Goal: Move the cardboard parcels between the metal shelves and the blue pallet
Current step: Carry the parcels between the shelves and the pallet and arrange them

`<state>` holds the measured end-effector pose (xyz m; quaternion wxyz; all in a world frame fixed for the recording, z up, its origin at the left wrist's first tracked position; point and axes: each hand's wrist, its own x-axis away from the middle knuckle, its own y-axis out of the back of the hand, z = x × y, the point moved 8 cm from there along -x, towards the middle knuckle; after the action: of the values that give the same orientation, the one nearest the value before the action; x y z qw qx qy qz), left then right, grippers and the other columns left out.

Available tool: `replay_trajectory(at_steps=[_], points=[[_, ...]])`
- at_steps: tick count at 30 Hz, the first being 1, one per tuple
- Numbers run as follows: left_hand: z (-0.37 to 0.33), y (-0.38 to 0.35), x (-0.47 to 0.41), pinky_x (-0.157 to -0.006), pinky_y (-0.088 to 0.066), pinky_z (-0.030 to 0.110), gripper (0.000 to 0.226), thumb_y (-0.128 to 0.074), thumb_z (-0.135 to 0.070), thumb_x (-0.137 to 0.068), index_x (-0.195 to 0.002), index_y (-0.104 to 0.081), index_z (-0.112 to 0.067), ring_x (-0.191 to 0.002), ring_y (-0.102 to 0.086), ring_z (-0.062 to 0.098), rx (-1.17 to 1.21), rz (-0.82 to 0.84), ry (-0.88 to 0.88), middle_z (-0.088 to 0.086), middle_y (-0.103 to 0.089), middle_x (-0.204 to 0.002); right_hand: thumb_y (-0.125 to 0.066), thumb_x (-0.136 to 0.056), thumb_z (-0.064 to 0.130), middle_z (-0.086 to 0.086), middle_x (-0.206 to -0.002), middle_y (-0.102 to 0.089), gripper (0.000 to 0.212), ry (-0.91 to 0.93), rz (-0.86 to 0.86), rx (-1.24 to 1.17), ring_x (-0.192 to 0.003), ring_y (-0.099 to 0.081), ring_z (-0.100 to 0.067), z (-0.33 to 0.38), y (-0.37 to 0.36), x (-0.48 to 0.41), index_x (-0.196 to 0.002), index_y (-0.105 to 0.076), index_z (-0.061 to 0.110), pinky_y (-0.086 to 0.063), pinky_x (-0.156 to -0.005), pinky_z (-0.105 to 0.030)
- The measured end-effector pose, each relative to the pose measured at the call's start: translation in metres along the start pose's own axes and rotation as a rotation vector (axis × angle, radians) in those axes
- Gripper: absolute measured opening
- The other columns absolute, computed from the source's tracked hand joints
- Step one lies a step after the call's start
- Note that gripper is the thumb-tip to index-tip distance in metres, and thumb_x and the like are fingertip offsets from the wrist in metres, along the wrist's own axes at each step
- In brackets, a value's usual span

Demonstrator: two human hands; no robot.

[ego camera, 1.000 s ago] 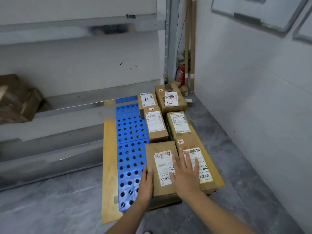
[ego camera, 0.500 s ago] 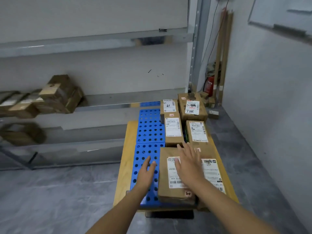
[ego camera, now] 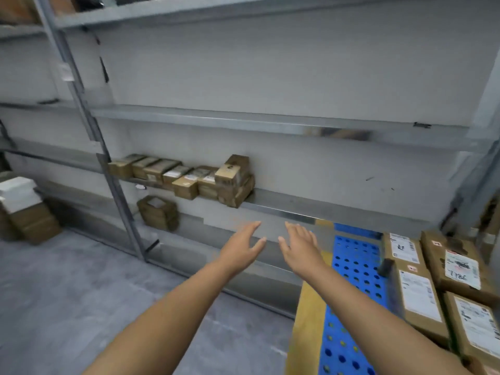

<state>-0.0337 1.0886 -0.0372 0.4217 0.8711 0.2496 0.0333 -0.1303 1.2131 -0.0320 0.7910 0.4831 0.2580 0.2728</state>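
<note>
Both arms reach forward toward the metal shelves [ego camera: 270,209]. Left hand [ego camera: 240,246] and right hand [ego camera: 300,246] are empty, fingers straight and loosely spread, palms facing each other, close together but apart. A row of cardboard parcels [ego camera: 184,177] sits on a middle shelf, up and left of the hands. More labelled parcels [ego camera: 422,282] lie on the blue pallet [ego camera: 351,266] at right, clear of both hands. Grey floor [ego camera: 67,293] below.

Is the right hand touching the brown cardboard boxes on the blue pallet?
Apart. The head view shows bare blue perforated pallet between the open right hand and the nearest brown cardboard parcel.
</note>
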Motion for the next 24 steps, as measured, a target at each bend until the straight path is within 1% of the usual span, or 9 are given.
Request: replay_trajectory(at_steps=[3, 5, 9, 15, 18, 21, 24], points=[[0.049, 0.058, -0.015, -0.112, -0.024, 0.023, 0.062, -0.049, -0.049, -0.098, -0.153, -0.033, -0.024, -0.144, -0.032, 0.011, -0.074, -0.024, -0.003, -0.005, -0.035, -0.158, -0.035, -0.1, 0.041, -0.006, -0.148, -0.039, 0.054, 0.041, -0.02, 0.036, -0.14, -0.029, -0.021, 0.06, -0.015, -0.043, -0.147, -0.032, 0.013, -0.016, -0.117, -0.037], [0.078, 0.092, -0.025, -0.115, -0.027, 0.027, 0.062, -0.049, -0.049, -0.098, -0.153, -0.033, -0.023, -0.144, -0.033, 0.011, -0.1, -0.056, -0.002, -0.004, -0.036, -0.157, -0.035, -0.1, 0.041, -0.006, -0.148, -0.039, 0.054, 0.054, -0.025, 0.034, -0.14, -0.029, -0.021, 0.092, -0.025, -0.067, -0.146, -0.033, 0.013, -0.017, -0.117, -0.036], [0.125, 0.134, -0.045, -0.116, -0.027, 0.029, 0.062, -0.049, -0.046, -0.098, -0.153, -0.033, -0.021, -0.144, -0.034, 0.012, -0.14, -0.064, 0.0, -0.002, -0.037, -0.157, -0.035, -0.1, 0.041, -0.005, -0.146, -0.042, 0.052, 0.045, -0.068, 0.024, -0.139, -0.031, -0.021, 0.134, -0.042, -0.104, -0.144, -0.036, 0.014, -0.017, -0.115, -0.035], [0.162, 0.134, -0.087, -0.117, -0.026, 0.032, 0.061, -0.046, -0.045, -0.1, -0.154, -0.03, -0.021, -0.146, -0.029, 0.012, -0.082, -0.018, -0.009, -0.003, -0.033, -0.159, -0.035, -0.099, 0.043, -0.006, -0.145, -0.043, 0.053, -0.046, -0.036, 0.015, -0.138, -0.032, -0.024, 0.132, -0.069, -0.144, -0.143, -0.038, 0.013, -0.019, -0.114, -0.037], [0.171, 0.13, -0.113, -0.117, -0.025, 0.031, 0.06, -0.045, -0.046, -0.1, -0.154, -0.029, -0.023, -0.147, -0.028, 0.012, -0.043, -0.01, -0.016, -0.003, -0.032, -0.159, -0.036, -0.099, 0.043, -0.008, -0.144, -0.044, 0.052, -0.132, -0.04, -0.014, -0.136, -0.035, -0.025, 0.122, -0.073, -0.175, -0.142, -0.04, 0.012, -0.024, -0.111, -0.038], [0.177, 0.127, -0.148, -0.12, -0.025, 0.035, 0.06, -0.044, -0.045, -0.101, -0.154, -0.029, -0.023, -0.148, -0.026, 0.012, -0.037, 0.008, -0.01, -0.003, -0.03, -0.16, -0.037, -0.099, 0.041, -0.01, -0.142, -0.046, 0.051, -0.166, -0.04, -0.041, -0.134, -0.038, -0.027, 0.116, -0.079, -0.208, -0.14, -0.042, 0.011, -0.028, -0.109, -0.038], [0.178, 0.128, -0.196, -0.121, -0.026, 0.037, 0.058, -0.044, -0.041, -0.102, -0.154, -0.029, -0.021, -0.148, -0.027, 0.014, -0.047, 0.017, -0.018, -0.001, -0.032, -0.16, -0.036, -0.1, 0.039, -0.011, -0.145, -0.043, 0.05, -0.195, -0.033, -0.113, -0.135, -0.036, -0.028, 0.105, -0.087, -0.252, -0.141, -0.04, 0.01, -0.028, -0.11, -0.039]])
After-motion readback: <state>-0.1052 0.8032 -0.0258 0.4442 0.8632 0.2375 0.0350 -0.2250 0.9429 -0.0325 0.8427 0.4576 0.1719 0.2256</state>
